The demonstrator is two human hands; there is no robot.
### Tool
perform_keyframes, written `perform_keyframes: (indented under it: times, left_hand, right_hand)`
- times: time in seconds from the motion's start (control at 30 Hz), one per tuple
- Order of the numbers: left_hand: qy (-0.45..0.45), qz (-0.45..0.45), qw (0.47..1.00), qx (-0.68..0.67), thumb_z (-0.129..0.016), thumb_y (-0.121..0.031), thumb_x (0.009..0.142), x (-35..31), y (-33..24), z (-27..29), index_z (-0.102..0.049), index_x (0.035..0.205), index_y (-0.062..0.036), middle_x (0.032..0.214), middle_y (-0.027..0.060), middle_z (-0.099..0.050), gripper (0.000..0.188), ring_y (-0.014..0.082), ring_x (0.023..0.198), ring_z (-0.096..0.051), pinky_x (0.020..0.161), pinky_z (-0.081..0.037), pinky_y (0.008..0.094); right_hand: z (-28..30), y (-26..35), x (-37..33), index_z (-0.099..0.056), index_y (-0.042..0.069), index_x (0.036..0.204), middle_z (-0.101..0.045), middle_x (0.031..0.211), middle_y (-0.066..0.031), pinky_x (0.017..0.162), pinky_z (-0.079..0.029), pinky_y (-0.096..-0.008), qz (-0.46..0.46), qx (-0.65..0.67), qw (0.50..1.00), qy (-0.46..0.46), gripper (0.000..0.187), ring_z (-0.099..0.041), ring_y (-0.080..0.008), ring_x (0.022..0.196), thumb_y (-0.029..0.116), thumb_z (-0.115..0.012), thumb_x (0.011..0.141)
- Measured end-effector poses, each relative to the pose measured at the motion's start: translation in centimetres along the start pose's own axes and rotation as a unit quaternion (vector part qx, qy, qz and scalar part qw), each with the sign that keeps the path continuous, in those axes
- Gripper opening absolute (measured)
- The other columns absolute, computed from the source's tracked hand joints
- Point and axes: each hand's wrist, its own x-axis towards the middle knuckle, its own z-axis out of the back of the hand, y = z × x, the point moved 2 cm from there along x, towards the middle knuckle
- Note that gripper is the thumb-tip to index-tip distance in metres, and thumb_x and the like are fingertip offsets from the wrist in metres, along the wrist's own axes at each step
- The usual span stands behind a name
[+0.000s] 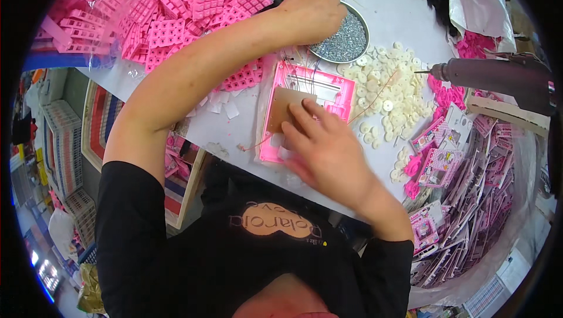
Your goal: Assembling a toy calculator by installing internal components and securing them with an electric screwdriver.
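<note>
Right hand (335, 149), fingers apart, touches the board (282, 107) in the pink case (339, 110); left hand (315, 14), grip unclear, partly hides the dish (368, 32).

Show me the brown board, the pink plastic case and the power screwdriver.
Brown board (281, 109), head view: uncovered left part of its face.
Pink plastic case (270, 150), head view: near its lower left corner.
Power screwdriver (498, 79), head view: middle of its body.

Dark lettering (287, 220) runs across an orange patch (264, 232) on the black shirt (196, 271).
</note>
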Motion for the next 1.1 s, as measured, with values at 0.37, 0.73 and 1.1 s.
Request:
perform_keyframes:
  times: [0.37, 0.73, 1.1]
  left_hand:
    - [-0.148, -0.002, 0.950, -0.276, -0.070, -0.017, 0.086, -9.0, -6.2, 8.5, -0.063, 0.085, -0.0137, 0.078, 0.0012, -0.060, 0.008, 0.0211, 0.081, -0.060, 0.087, -0.034, 0.0417]
    - [-0.132, 0.122, 0.871, -0.457, -0.075, -0.016, 0.082, -13.7, -9.0, 7.1, -0.072, 0.085, -0.0157, 0.072, -0.0031, -0.063, 0.005, 0.0157, 0.072, -0.060, 0.084, -0.034, 0.0387]
    - [-0.096, 0.019, 0.881, -0.463, -0.075, -0.022, 0.080, -8.1, -4.1, 6.9, -0.070, 0.087, -0.0130, 0.087, 0.0000, -0.068, 0.013, 0.0214, 0.088, -0.061, 0.087, -0.039, 0.0436]
  right_hand:
    - [13.4, -13.4, 0.7, -0.051, -0.006, 0.131, -0.063, 0.085, -0.0146, 0.069, -0.051, -0.0335, 0.018, 0.564, 0.784, -0.258, 0.042, -0.061, -0.0210, 0.072, 0.005, -0.060, 0.092]
    - [5.3, -1.7, 2.3, -0.045, 0.004, 0.118, -0.054, 0.065, -0.0057, 0.055, -0.046, -0.0346, 0.126, 0.631, 0.718, -0.267, 0.039, -0.049, -0.0158, 0.057, 0.012, -0.071, 0.090]
    - [5.4, -3.2, 1.9, -0.044, 0.004, 0.117, -0.052, 0.063, -0.0053, 0.051, -0.044, -0.0334, 0.129, 0.595, 0.731, -0.309, 0.035, -0.048, -0.0156, 0.053, 0.013, -0.068, 0.093]
